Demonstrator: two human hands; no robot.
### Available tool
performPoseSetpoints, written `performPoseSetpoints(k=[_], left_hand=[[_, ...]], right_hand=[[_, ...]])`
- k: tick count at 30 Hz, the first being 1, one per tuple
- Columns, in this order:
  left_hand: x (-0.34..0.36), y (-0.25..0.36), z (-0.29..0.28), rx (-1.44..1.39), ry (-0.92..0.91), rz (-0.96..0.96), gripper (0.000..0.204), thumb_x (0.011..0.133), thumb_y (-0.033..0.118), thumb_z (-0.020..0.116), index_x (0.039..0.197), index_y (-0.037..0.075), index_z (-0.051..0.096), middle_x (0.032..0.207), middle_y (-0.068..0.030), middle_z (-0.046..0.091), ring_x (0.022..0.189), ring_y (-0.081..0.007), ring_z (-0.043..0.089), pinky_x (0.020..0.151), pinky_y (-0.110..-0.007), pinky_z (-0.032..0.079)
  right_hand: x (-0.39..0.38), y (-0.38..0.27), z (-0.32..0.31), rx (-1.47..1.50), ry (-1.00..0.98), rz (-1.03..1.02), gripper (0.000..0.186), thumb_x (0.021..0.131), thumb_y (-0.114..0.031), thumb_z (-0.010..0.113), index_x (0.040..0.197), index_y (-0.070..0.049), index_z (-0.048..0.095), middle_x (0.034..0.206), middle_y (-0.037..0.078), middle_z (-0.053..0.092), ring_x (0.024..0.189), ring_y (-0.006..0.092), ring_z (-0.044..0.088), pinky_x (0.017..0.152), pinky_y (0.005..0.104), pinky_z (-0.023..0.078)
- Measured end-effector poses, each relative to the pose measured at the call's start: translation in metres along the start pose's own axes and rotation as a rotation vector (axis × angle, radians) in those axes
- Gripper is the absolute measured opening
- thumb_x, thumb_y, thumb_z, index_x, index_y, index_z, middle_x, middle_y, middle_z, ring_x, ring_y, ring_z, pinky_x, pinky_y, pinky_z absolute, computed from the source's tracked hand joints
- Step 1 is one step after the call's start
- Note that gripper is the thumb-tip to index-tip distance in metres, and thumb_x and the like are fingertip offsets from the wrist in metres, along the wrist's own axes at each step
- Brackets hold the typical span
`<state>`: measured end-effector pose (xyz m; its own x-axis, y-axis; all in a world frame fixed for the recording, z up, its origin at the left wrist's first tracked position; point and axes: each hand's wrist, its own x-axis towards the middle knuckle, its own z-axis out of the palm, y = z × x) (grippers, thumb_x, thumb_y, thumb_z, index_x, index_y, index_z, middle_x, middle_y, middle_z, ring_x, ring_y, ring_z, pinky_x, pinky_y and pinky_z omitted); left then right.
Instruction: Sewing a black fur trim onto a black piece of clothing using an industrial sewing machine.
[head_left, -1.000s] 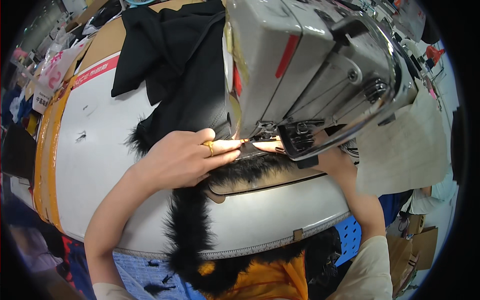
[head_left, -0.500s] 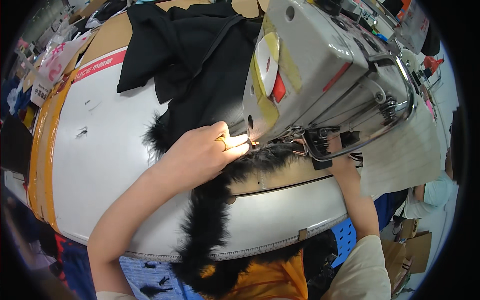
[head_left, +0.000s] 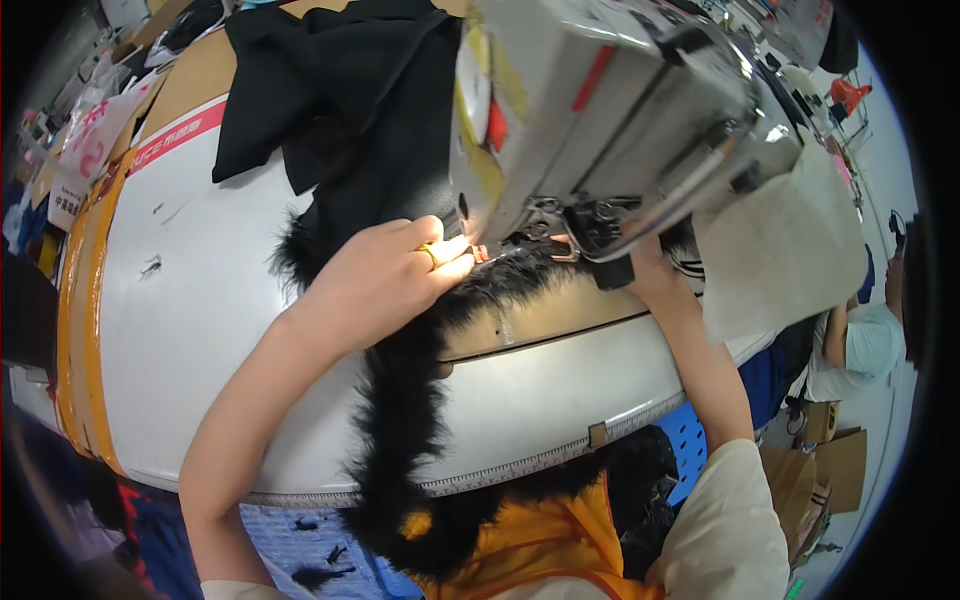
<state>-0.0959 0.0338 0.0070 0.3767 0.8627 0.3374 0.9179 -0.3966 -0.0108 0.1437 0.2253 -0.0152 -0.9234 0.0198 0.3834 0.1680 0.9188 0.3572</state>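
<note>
A grey-white sewing machine (head_left: 560, 110) stands over the table, its lamp lighting the area by the needle. My left hand (head_left: 385, 270), with a gold-coloured ring on it, is closed in a pinch at the edge of a black fluffy trim (head_left: 405, 400). That trim climbs from my lap over the table edge, passes beneath the hand and runs to the presser foot. Black cloth (head_left: 370, 140) lies behind the left hand, joining the work there. Beyond the presser foot is my right hand (head_left: 650, 265); the machine head hides its fingers.
A measuring tape (head_left: 480, 480) lines the front of the white tabletop (head_left: 190, 330). Orange cloth (head_left: 540, 540) and a blue perforated crate (head_left: 690, 450) lie below. An off-white sheet (head_left: 780, 240) hangs at the machine's right. Cardboard boxes (head_left: 815, 475) and another person (head_left: 870, 340) are farther right.
The whole view has shifted, so the machine and table appear further left and higher. Both hands keep about the same places at the machine, the left still pinching the trim.
</note>
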Motion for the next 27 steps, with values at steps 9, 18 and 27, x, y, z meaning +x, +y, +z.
performPoseSetpoints(k=[9,18,27], left_hand=[[-0.009,0.000,0.007,0.028,0.120,0.028,0.035,0.077,0.008,0.058,0.111,0.012,0.066,0.102,0.0021,0.063,0.093,-0.0152,0.055,0.085,-0.028,0.046],[-0.019,0.016,-0.002,-0.047,0.010,0.008,0.053,0.063,0.000,0.064,0.115,0.010,0.063,0.117,-0.0026,0.060,0.112,-0.0218,0.055,0.095,-0.036,0.044],[-0.016,-0.010,0.005,-0.002,0.091,0.031,0.027,0.079,0.011,0.055,0.105,0.013,0.065,0.108,0.0007,0.064,0.098,-0.0169,0.060,0.076,-0.029,0.046]], right_hand=[[0.008,-0.001,0.003,0.321,0.135,0.044,0.023,0.069,-0.003,0.060,0.087,-0.017,0.064,0.085,-0.003,0.064,0.078,0.0213,0.060,0.070,0.0361,0.049],[-0.005,-0.025,-0.053,0.039,0.052,-0.133,0.038,0.072,-0.019,0.068,0.109,-0.011,0.066,0.110,0.001,0.065,0.103,0.0194,0.060,0.089,0.0376,0.044],[0.023,-0.052,-0.036,0.339,-0.192,0.103,0.042,0.083,-0.006,0.057,0.124,-0.016,0.059,0.127,0.005,0.060,0.109,0.0209,0.061,0.086,0.0312,0.054]])
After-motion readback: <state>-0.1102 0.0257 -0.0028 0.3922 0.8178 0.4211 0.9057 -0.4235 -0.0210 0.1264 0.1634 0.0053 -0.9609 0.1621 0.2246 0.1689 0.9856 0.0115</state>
